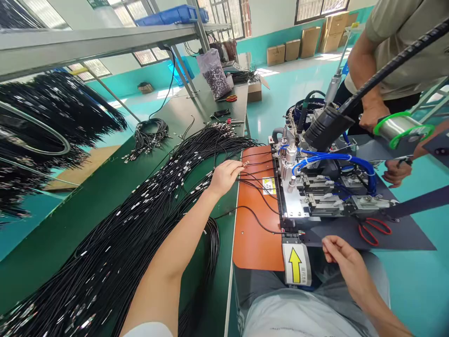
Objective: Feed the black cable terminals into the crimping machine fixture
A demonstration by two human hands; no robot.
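My left hand [224,177] reaches over the orange plate [256,243], its fingers pinched on the end of a thin black cable with a small coppery tip. Under and beside it spreads a large bundle of black cables [140,220] with white and metallic ends. Several cables cross the plate into the machine [298,187]; the nearest black cable [257,217] ends at the machine's front edge, with its tip sticking out. My right hand [342,255] hovers above my lap, just right of the yellow arrow label [295,264]. Its fingers are curled together, and anything between them is hidden.
Red-handled scissors [374,231] lie on the grey board [403,234]. A green-rimmed wire spool [403,130] stands beside another person's hands at right. A black hose [329,124] slants over the machine. Hanging cables [45,121], a coiled bundle [149,135] and a bag [214,75] are at left and back.
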